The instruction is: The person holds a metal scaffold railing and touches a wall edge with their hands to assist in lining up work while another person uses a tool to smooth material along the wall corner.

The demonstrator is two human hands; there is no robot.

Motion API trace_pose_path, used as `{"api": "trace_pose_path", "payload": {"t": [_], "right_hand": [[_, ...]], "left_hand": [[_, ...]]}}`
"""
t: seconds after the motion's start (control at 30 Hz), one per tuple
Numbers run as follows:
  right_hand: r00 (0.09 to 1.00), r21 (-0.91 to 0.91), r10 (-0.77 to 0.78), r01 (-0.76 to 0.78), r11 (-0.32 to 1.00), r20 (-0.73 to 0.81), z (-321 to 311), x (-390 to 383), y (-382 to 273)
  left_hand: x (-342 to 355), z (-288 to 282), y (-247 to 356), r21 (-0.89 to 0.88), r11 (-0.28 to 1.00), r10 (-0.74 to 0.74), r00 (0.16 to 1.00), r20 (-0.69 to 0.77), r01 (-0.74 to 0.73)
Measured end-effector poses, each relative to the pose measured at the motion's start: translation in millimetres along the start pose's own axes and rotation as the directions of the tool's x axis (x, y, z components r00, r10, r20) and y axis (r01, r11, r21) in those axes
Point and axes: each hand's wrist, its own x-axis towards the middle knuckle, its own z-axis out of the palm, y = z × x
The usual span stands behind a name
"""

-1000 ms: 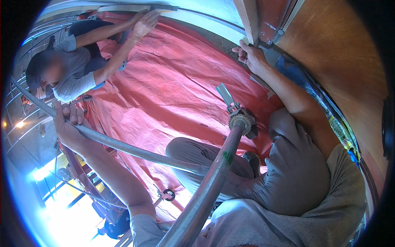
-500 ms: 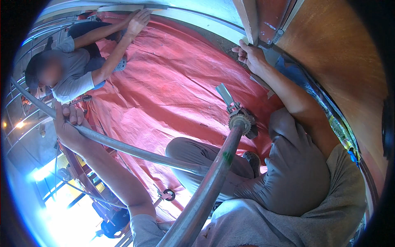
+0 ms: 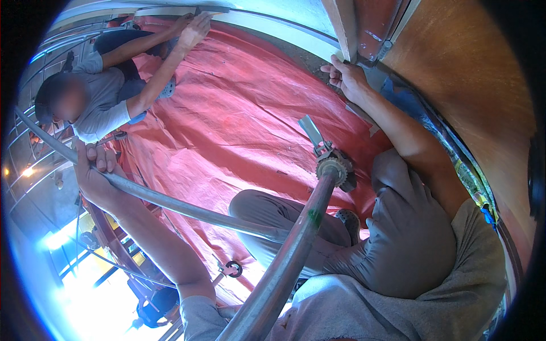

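Observation:
My left hand (image 3: 98,170) is closed round a grey metal scaffold pipe (image 3: 190,211), which runs from the upper left to a thicker upright pipe (image 3: 284,261) in front of my body. My right hand (image 3: 347,78) reaches out to the foot of the door frame (image 3: 341,34), by the end of the white skirting board (image 3: 273,28). Its fingers are apart and partly bent; I see nothing held in them. At the far end of the thicker pipe sits a metal clamp fitting (image 3: 333,165) with a flat tongue sticking out.
A wrinkled red tarp (image 3: 227,113) covers the floor. At the upper left a co-worker (image 3: 102,96) crouches, both hands at the skirting board with a thin tool. A brown wooden door (image 3: 466,85) stands right. A black-wheeled caster (image 3: 232,269) and another person (image 3: 156,307) show lower left.
The co-worker's hands have shifted slightly to the right along the skirting board. The person at the lower left has moved a little. Both my hands have stayed in place.

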Motion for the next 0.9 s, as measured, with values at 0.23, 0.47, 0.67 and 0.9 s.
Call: {"api": "trace_pose_path", "payload": {"t": [0.23,0.47,0.67,0.9], "right_hand": [[1.0,-0.005,-0.008,0.008,1.0,-0.001,-0.4,-1.1,-0.1],[1.0,-0.006,-0.004,0.004,1.0,0.009,-3.1,0.4,1.3],[0.999,-0.005,0.009,-0.009,1.0,0.036,-3.2,1.3,2.3],[0.999,-0.02,0.009,-0.008,1.0,0.045,-4.8,2.8,2.9]], "left_hand": [[0.6,-1.4,-1.7,-0.003,1.0,0.02,1.0,0.012,-0.02],[4.3,-6.4,-3.3,-0.027,1.0,-0.002,0.999,0.032,0.003],[4.0,-7.5,-2.8,-0.038,0.999,-0.008,1.0,0.024,0.009],[3.4,-6.5,-2.4,-0.042,0.999,-0.002,1.0,0.028,0.004]]}}
